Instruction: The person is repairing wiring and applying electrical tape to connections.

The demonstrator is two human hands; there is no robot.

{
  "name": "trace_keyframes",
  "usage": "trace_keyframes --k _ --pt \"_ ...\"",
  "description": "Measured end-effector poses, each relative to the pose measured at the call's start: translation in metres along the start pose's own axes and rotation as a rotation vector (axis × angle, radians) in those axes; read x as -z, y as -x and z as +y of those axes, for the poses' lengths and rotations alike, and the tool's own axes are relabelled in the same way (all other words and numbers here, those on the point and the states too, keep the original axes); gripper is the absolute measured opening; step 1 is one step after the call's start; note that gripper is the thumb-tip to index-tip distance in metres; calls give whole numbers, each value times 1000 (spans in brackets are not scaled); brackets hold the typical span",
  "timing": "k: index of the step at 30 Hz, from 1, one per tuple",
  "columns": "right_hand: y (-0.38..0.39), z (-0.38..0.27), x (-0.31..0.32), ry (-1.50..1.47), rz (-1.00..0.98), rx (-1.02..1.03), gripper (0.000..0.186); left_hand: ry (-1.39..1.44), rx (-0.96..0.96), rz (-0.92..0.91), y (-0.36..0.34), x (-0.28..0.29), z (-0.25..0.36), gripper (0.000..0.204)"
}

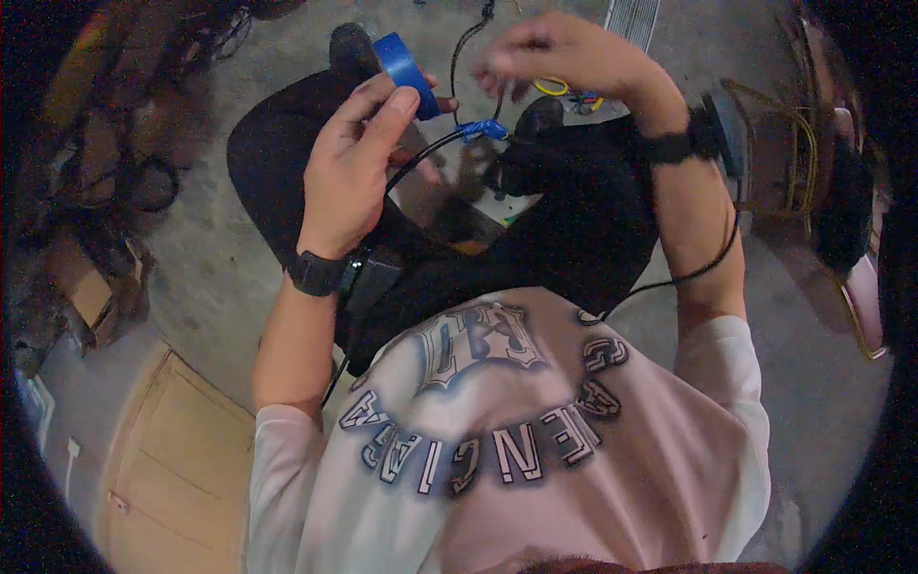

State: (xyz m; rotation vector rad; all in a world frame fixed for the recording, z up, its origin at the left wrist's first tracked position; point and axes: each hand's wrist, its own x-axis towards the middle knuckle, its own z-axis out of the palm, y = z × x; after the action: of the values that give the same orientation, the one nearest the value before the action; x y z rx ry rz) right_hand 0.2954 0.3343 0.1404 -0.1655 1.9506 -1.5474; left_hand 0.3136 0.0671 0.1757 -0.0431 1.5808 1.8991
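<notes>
My left hand [352, 172] grips a roll of blue tape [401, 63] between thumb and fingers, its flat band facing up. Just right of the roll, a black cable [426, 153] runs up from below my left fingers to a joint wrapped in blue tape [481, 130]. Beyond that wrapping the thin black cable continues toward the far side. My right hand [550, 59] is raised above and right of the joint, its fingers bent and blurred by motion. Whether those fingers hold the cable or a strip of tape cannot be made out. Black bands circle both wrists.
A yellow ring [551, 86] and small coloured pieces lie on the floor beyond my legs. Dark clutter and an open cardboard box [88, 287] are at the left. A metal-framed chair [779, 143] stands at the right. Another black cord [688, 275] passes beside my right forearm.
</notes>
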Motion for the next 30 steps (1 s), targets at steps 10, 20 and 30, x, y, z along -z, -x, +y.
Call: trace_keyframes --k 10,20,30 --pt "21 16 -60 207 0 80 45 -14 -37 -25 -5 1 -28 36" --pt "8 13 -63 334 183 405 26 80 -2 -27 -14 13 -25 36" --pt "-23 -9 -80 457 286 396 32 89 -108 -33 -22 50 -12 34"
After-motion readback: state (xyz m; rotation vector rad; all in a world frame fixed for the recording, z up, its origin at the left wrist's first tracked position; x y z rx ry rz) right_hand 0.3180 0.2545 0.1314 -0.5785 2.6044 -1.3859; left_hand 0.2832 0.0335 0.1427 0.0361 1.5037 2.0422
